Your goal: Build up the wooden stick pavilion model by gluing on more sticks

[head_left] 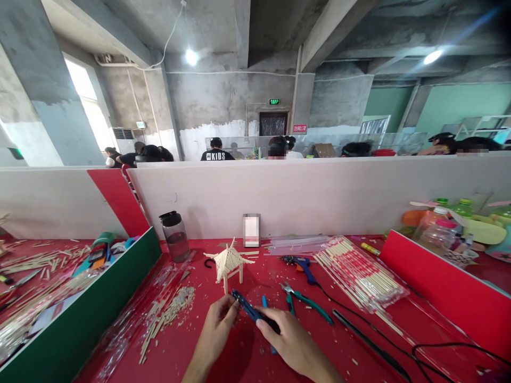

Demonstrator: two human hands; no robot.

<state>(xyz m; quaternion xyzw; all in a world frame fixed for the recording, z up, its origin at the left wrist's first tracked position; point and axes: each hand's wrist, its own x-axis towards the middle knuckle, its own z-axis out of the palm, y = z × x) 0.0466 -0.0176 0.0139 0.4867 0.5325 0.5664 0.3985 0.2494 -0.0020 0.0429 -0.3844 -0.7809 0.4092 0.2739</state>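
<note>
One right hand [285, 335] grasping a slim dark blue hand tool [248, 307], one left hand [217, 319] close at its tip.

The left fingertips are drawn together; whether they pinch something, I cannot tell. Just beyond them stands a small pavilion of pale wooden sticks [229, 259], its ribbed roof peaked, its thin legs on the smooth red tabletop [263, 274]. To the right lie green-handled metal pliers [313, 305], a blue plastic glue gun [305, 270] and a shiny clear bag of sticks [359, 268]; to the left, crumbly pale wood scraps [179, 303]. Upright boards edge the workplace: green board [99, 298] left, red board [447, 292] right, long white partition [319, 197] behind. Between pavilion and glue gun, a chip-dusted strip of tabletop leaves some room for moving.
</note>
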